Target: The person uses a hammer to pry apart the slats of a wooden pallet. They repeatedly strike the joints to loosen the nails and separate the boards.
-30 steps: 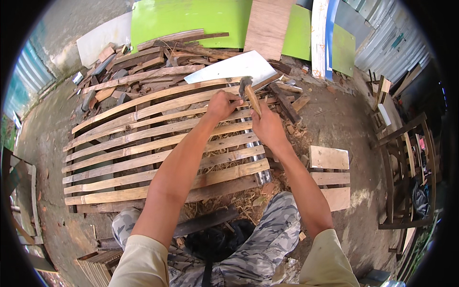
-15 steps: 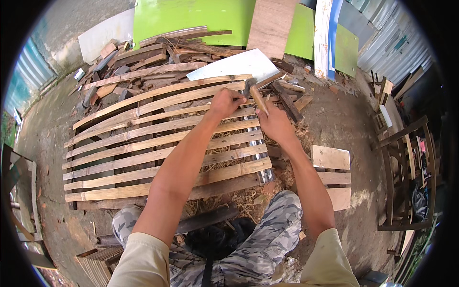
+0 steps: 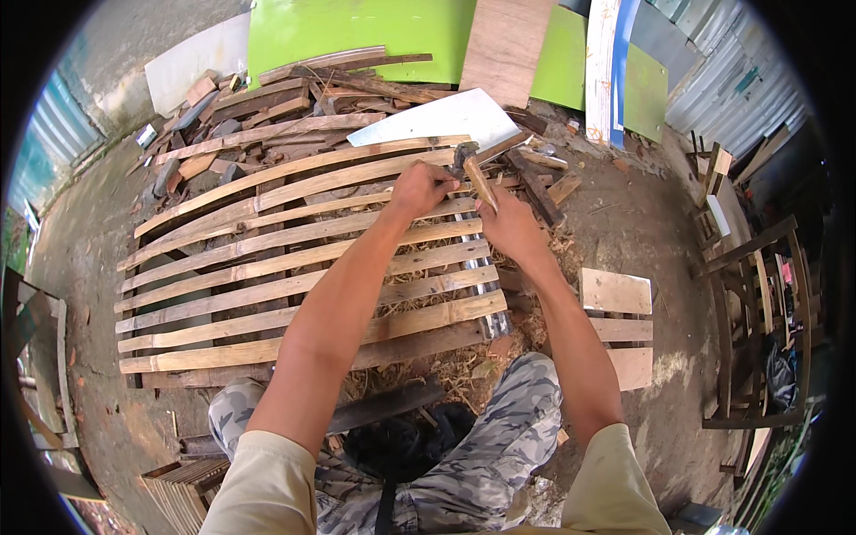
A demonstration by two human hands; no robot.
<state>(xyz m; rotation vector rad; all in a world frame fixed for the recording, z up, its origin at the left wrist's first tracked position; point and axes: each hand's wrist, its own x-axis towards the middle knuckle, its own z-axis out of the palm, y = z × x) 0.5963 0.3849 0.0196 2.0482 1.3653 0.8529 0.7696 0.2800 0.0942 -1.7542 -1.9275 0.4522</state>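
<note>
A rack of long, pale bamboo slats (image 3: 259, 259) lies in front of me, the slats side by side with gaps between them. At its far right corner my left hand (image 3: 421, 190) rests over the slat ends with thumb and fingers pinched together. Whatever small thing they hold is too small to make out. My right hand (image 3: 514, 225) is closed around the wooden handle of a hammer (image 3: 480, 184). The hammer's dark head is just right of my left fingertips, near a slat end. Beneath the right ends of the slats runs a shiny, silvery crosspiece (image 3: 487, 290).
Scrap timber (image 3: 276, 111) is heaped beyond the rack, with a white sheet (image 3: 437, 122) on it. Green panels (image 3: 357, 40) stand behind. Small boards (image 3: 617, 292) lie on the right, past them a dark wooden frame (image 3: 753, 330). Dry shavings (image 3: 455, 370) litter the ground before my knees.
The hammer head has shifted very slightly left and down beside my left fingers. Both hands otherwise keep their places and their grips.
</note>
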